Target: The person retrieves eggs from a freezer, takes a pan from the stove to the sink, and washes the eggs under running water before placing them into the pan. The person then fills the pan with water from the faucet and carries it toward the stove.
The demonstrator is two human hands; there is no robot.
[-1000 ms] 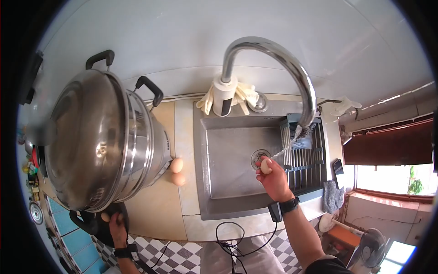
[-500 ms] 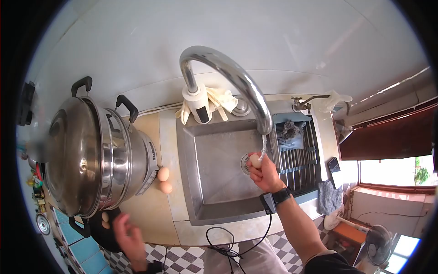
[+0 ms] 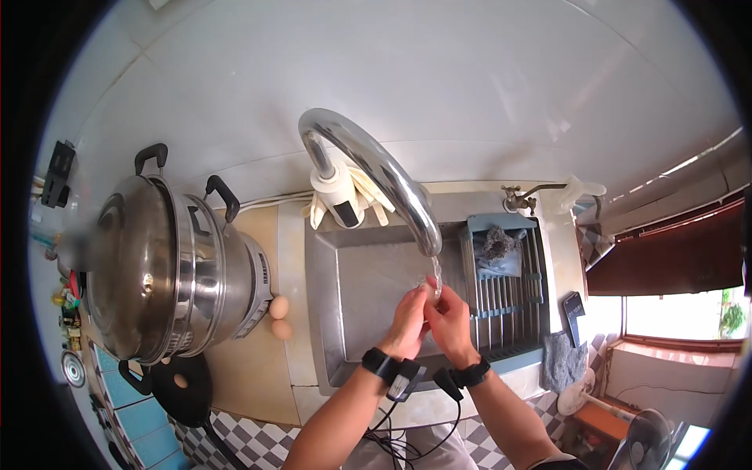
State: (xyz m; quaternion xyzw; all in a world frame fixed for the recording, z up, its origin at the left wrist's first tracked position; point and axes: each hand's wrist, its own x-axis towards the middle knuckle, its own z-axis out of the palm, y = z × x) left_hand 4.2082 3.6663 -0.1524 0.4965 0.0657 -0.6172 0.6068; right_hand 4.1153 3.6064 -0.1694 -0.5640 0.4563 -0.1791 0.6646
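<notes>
Under the stream from the curved tap (image 3: 376, 168), my left hand (image 3: 407, 319) and my right hand (image 3: 452, 319) meet over the sink (image 3: 364, 274). Their fingers are closed together around the egg, which they almost wholly hide. Running water (image 3: 437, 276) falls onto the fingertips. On the counter to the left, one egg (image 3: 280, 306) lies touching a second egg (image 3: 282, 330). Another egg (image 3: 180, 381) shows in a black pan (image 3: 184, 399) at the counter's front left.
A large steel steamer pot (image 3: 137, 266) stands on the left. Rubber gloves (image 3: 372, 196) hang behind the tap's white base. A drying rack (image 3: 505, 333) with a scourer (image 3: 499, 244) spans the sink's right side. A phone (image 3: 573, 313) and a grey cloth (image 3: 564, 360) lie at right.
My left hand has come from beside the black pan to the sink and joined my right hand at the egg under the water. The view has shifted slightly.
</notes>
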